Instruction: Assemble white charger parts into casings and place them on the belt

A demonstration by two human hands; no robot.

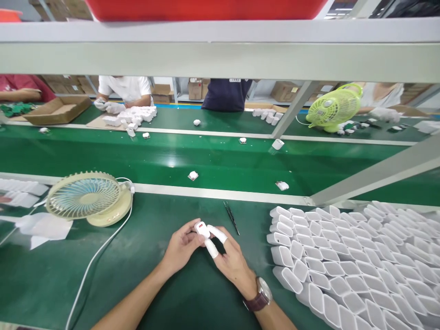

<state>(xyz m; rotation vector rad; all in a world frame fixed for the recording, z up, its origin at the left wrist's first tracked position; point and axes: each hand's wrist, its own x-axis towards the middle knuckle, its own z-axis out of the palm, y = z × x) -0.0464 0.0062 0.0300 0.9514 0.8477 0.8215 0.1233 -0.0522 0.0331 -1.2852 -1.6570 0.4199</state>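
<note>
Above the green bench, my left hand (181,247) pinches a small white USB charger (202,228) between thumb and fingers. A red port shows on the charger's upturned end. My right hand (233,260), with white finger cots on thumb and forefinger and a watch on the wrist, grips the charger's right side with those two fingertips. Dark tweezers (231,218) lie on the bench just beyond my right hand. To the right, many white charger shells (330,256) stand packed together, most with their hollow ends facing up.
A cream fan (85,197) with a white cable (94,259) stands at the left. Past the bench rail, a green conveyor belt (220,158) carries scattered small white parts (193,175). A metal post (364,174) slants up at the right. Co-workers sit across, beside a lime-green fan (335,107).
</note>
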